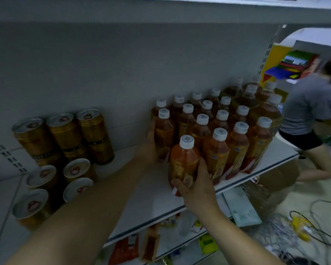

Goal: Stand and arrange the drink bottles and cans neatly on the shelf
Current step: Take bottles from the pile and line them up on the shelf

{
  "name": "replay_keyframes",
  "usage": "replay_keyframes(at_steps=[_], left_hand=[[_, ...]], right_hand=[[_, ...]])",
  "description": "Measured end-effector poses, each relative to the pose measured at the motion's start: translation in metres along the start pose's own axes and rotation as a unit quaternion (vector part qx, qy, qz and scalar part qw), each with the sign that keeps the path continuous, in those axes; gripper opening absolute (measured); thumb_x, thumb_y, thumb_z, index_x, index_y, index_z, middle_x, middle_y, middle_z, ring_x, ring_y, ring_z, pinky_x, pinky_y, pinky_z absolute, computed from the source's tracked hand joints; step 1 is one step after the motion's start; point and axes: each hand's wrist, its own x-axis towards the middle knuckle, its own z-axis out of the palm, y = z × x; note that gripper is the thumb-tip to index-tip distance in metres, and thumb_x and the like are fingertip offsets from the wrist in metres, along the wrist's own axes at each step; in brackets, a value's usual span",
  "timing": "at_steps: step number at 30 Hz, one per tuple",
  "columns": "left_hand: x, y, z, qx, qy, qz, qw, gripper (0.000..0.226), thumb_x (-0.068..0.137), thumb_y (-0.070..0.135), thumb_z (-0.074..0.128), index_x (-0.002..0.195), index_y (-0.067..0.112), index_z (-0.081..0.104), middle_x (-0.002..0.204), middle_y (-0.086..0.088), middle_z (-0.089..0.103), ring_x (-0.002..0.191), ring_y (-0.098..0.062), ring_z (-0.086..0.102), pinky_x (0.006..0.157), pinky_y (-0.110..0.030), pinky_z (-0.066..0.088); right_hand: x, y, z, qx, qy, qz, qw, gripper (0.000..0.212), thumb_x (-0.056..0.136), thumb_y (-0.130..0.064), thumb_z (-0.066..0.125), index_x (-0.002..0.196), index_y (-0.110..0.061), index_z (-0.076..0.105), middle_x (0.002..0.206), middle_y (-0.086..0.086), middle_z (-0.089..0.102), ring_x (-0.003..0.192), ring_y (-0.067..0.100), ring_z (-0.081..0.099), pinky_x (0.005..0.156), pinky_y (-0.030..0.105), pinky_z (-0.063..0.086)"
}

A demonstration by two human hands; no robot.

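Note:
My right hand (197, 185) grips an upright tea bottle (182, 161) with a white cap, at the front left corner of a block of several like bottles (237, 134) on the white shelf (155, 199). My left hand (149, 148) reaches past it and rests against the left side of another bottle (163, 134) in that block; its fingers are mostly hidden behind the bottle. Several gold cans (65, 134) stand at the left, with a stacked row at the back and lower ones in front.
A bare strip of shelf lies between cans and bottles. The shelf below holds mixed packets (206, 243) and a lying bottle (150, 243). A person in a grey shirt (310, 111) bends at the right. Cables (298, 232) and cardboard boxes (275, 180) lie on the floor.

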Motion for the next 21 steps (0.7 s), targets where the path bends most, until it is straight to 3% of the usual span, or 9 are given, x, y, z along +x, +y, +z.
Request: replay_keyframes(at_steps=[3, 6, 8, 10, 12, 14, 16, 18, 21], left_hand=[[-0.008, -0.002, -0.009, -0.097, -0.04, 0.039, 0.994, 0.099, 0.079, 0.031, 0.074, 0.148, 0.038, 0.003, 0.152, 0.005, 0.028, 0.137, -0.017, 0.033, 0.112, -0.042, 0.033], [-0.035, 0.01, -0.016, -0.153, 0.008, 0.012, 0.988, 0.079, 0.094, 0.025, 0.056, 0.149, 0.029, -0.001, 0.153, 0.006, 0.021, 0.135, -0.009, 0.028, 0.107, -0.023, 0.029], [-0.065, 0.016, -0.014, -0.112, 0.05, 0.001, 0.993, 0.054, 0.099, 0.026, 0.045, 0.148, 0.022, 0.022, 0.142, 0.001, 0.039, 0.125, -0.008, 0.042, 0.098, -0.01, 0.031], [-0.093, 0.016, -0.004, -0.105, 0.032, -0.002, 0.994, 0.044, 0.097, 0.038, 0.046, 0.137, 0.021, 0.041, 0.125, 0.007, 0.051, 0.114, -0.008, 0.051, 0.098, -0.016, 0.038], [-0.109, 0.018, 0.011, -0.123, -0.041, -0.027, 0.991, 0.07, 0.08, 0.058, 0.056, 0.139, 0.025, 0.037, 0.128, 0.011, 0.05, 0.118, -0.008, 0.05, 0.098, -0.027, 0.042], [-0.115, 0.027, 0.026, -0.107, -0.07, -0.038, 0.991, 0.088, 0.071, 0.052, 0.074, 0.14, 0.035, 0.023, 0.126, 0.018, 0.045, 0.113, -0.002, 0.047, 0.094, -0.024, 0.04], [-0.117, 0.036, 0.041, -0.08, -0.036, -0.047, 0.995, 0.097, 0.073, 0.032, 0.081, 0.144, 0.033, 0.014, 0.121, 0.019, 0.043, 0.111, -0.002, 0.046, 0.091, -0.019, 0.037], [-0.118, 0.04, 0.05, -0.08, 0.013, -0.071, 0.994, 0.092, 0.076, 0.024, 0.079, 0.145, 0.029, 0.018, 0.121, 0.015, 0.046, 0.113, -0.006, 0.047, 0.091, -0.02, 0.038], [-0.119, 0.044, 0.061, -0.092, 0.056, -0.098, 0.989, 0.087, 0.078, 0.023, 0.076, 0.145, 0.028, 0.02, 0.125, 0.015, 0.047, 0.113, -0.003, 0.044, 0.093, -0.022, 0.037]], right_hand=[[0.001, -0.002, -0.002, 0.0, -0.001, -0.009, 1.0, 0.092, 0.08, -0.033, 0.076, 0.153, -0.026, 0.02, 0.15, -0.005, 0.037, 0.135, 0.016, 0.039, 0.107, 0.033, 0.037], [-0.001, -0.009, -0.019, -0.029, -0.017, -0.041, 0.999, 0.088, 0.08, -0.042, 0.074, 0.151, -0.027, 0.023, 0.149, -0.007, 0.039, 0.134, 0.014, 0.04, 0.107, 0.034, 0.039], [-0.001, -0.018, -0.038, -0.057, -0.009, -0.086, 0.995, 0.083, 0.082, -0.043, 0.071, 0.15, -0.025, 0.027, 0.147, -0.006, 0.039, 0.134, 0.013, 0.039, 0.107, 0.034, 0.038], [0.007, -0.031, -0.059, -0.065, 0.014, -0.181, 0.981, 0.065, 0.086, -0.038, 0.068, 0.143, -0.019, 0.041, 0.139, -0.001, 0.047, 0.127, 0.013, 0.044, 0.104, 0.03, 0.039], [0.028, -0.045, -0.08, -0.108, 0.043, -0.281, 0.953, 0.046, 0.088, -0.034, 0.062, 0.128, -0.012, 0.057, 0.124, 0.007, 0.056, 0.117, 0.02, 0.049, 0.097, 0.027, 0.037], [0.058, -0.057, -0.096, -0.179, 0.048, -0.326, 0.927, 0.048, 0.085, -0.043, 0.051, 0.121, -0.012, 0.062, 0.12, 0.011, 0.06, 0.114, 0.031, 0.052, 0.095, 0.037, 0.04], [0.089, -0.067, -0.112, -0.296, -0.002, -0.285, 0.912, 0.062, 0.083, -0.06, 0.042, 0.13, -0.022, 0.056, 0.134, 0.01, 0.053, 0.127, 0.036, 0.043, 0.104, 0.048, 0.035], [0.111, -0.07, -0.125, -0.4, -0.095, -0.203, 0.889, 0.072, 0.082, -0.073, 0.038, 0.142, -0.033, 0.039, 0.154, 0.005, 0.032, 0.142, 0.033, 0.023, 0.114, 0.053, 0.019], [0.127, -0.07, -0.13, -0.427, -0.187, -0.153, 0.872, 0.084, 0.079, -0.082, 0.033, 0.15, -0.042, 0.015, 0.162, 0.001, 0.01, 0.146, 0.037, 0.009, 0.115, 0.059, 0.012]])
